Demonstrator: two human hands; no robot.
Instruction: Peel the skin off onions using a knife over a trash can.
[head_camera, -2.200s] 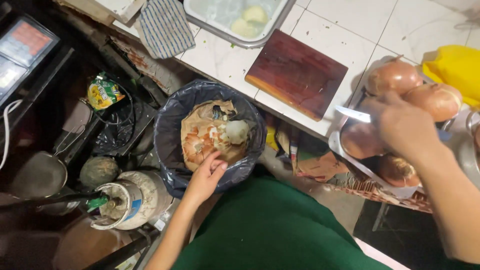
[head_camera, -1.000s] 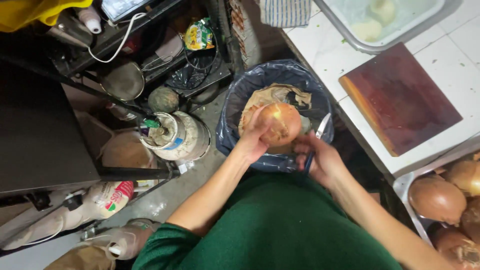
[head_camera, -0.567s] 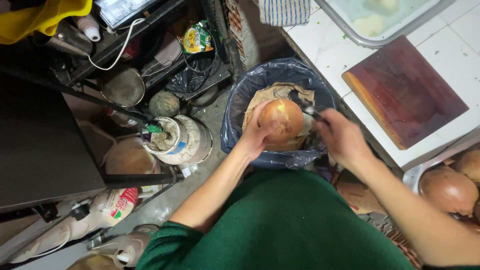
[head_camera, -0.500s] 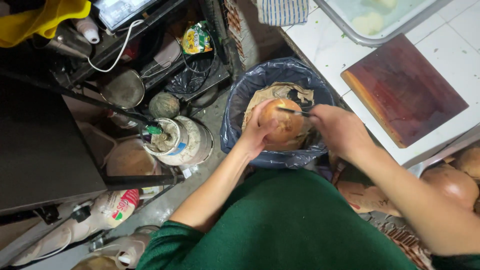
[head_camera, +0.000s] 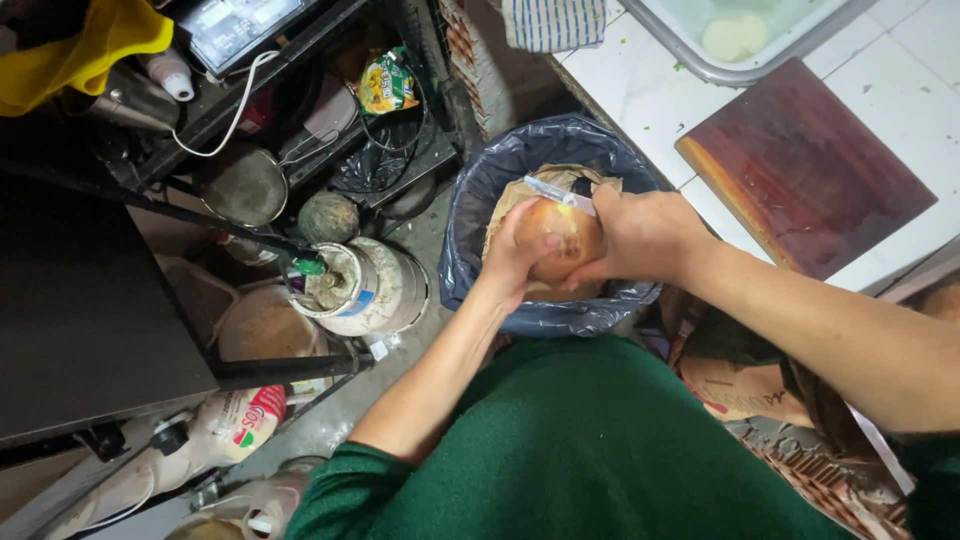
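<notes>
A large brown onion (head_camera: 560, 232) sits cupped in my left hand (head_camera: 512, 262), held over a bin lined with a dark plastic bag (head_camera: 478, 196) that holds onion skins. My right hand (head_camera: 645, 232) grips a small knife (head_camera: 557, 193), its blade lying across the top of the onion. Both hands touch the onion above the bin's opening.
A dark red cutting board (head_camera: 805, 170) lies on the white tiled counter (head_camera: 640, 75), beside a metal tray of water with peeled onions (head_camera: 735, 38). A gas cylinder (head_camera: 360, 290), pans (head_camera: 245, 185) and a cluttered shelf stand left of the bin.
My left hand took an onion and brought it over the bin. My right hand came in with the knife and set the blade on the onion's top.
</notes>
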